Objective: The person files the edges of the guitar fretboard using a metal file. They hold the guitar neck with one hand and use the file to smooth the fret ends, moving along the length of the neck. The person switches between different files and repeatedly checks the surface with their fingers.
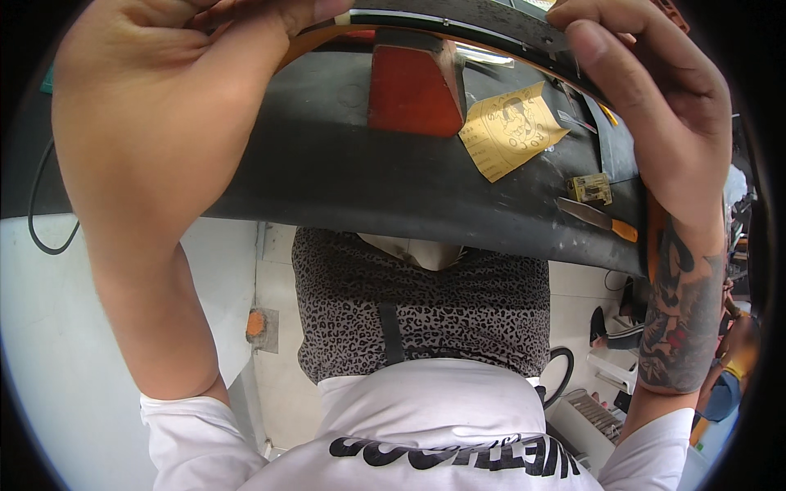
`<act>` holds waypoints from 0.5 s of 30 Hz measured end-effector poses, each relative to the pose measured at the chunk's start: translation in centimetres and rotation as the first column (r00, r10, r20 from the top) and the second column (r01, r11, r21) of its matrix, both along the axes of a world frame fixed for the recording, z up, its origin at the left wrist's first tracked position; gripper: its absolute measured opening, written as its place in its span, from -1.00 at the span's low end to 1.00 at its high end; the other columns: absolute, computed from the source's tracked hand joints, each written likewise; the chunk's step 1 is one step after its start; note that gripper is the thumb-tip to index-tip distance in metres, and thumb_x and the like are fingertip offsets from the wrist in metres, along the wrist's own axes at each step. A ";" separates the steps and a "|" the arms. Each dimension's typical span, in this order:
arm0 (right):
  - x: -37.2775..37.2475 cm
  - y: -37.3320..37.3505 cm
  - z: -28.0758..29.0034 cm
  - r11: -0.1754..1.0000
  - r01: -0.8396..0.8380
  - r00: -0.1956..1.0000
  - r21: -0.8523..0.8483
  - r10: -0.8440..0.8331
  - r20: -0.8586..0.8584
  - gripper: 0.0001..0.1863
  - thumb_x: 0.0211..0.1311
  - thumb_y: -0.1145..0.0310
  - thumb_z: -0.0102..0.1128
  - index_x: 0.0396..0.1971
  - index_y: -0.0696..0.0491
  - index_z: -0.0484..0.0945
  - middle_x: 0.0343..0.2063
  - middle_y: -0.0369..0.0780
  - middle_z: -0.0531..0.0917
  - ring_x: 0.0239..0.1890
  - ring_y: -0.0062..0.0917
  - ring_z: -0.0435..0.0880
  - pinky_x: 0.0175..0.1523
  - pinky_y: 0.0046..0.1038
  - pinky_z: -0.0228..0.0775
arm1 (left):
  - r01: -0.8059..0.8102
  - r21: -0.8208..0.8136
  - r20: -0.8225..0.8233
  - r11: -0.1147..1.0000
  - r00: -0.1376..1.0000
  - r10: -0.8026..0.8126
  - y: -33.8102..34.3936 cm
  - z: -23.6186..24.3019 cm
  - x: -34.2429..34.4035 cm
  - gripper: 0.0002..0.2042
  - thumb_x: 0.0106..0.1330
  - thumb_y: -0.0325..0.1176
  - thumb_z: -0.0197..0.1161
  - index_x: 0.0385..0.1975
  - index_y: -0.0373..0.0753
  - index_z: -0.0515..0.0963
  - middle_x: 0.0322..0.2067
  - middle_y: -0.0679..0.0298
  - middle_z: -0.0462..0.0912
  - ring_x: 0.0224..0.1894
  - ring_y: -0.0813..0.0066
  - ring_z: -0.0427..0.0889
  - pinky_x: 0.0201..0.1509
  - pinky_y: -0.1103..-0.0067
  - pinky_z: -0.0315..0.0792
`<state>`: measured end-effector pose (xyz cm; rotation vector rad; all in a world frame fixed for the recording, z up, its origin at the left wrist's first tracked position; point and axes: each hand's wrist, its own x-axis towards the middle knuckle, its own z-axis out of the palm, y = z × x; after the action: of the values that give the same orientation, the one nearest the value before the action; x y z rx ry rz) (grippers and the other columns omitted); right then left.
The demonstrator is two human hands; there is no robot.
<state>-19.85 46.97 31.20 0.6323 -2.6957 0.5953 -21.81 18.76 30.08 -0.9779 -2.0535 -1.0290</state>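
Note:
Across the top runs what looks like a guitar neck (309, 39), with a dark fingerboard edge, small light dots and amber wood below. A flat grey metal strip (495, 15), like a straightedge, lies along it. My left hand (176, 90) is closed at its left end, thumb tip against the strip; its other fingers are partly hidden. At the right end my right hand (655, 90) pinches the strip between thumb and forefinger. Beneath the neck stands a red block (416, 90) with dark padding on top.
On the black-covered bench (319, 164) lie a yellow printed paper sheet (512, 131), a small yellowish box (589, 189) and an orange-handled knife-like blade (598, 218). A black cable (33, 221) loops at the left edge. Another person (737, 360) is at far right.

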 end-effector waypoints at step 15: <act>0.2 0.2 0.6 1.000 0.009 1.000 0.000 -0.009 -0.007 -0.88 0.34 0.56 0.24 -0.16 0.22 0.60 -0.09 -0.15 0.64 0.03 -0.42 0.58 0.21 -0.40 0.36 | -0.001 0.001 -0.008 1.000 1.000 0.001 -0.1 -0.1 0.1 -0.84 0.16 -0.77 0.39 -0.29 -0.45 0.73 -0.41 0.17 0.68 -0.42 0.62 0.66 -0.39 0.75 0.55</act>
<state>-19.68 47.22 31.76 0.6207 -2.6909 0.5895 -21.72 18.67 30.01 -0.9788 -2.0466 -1.0236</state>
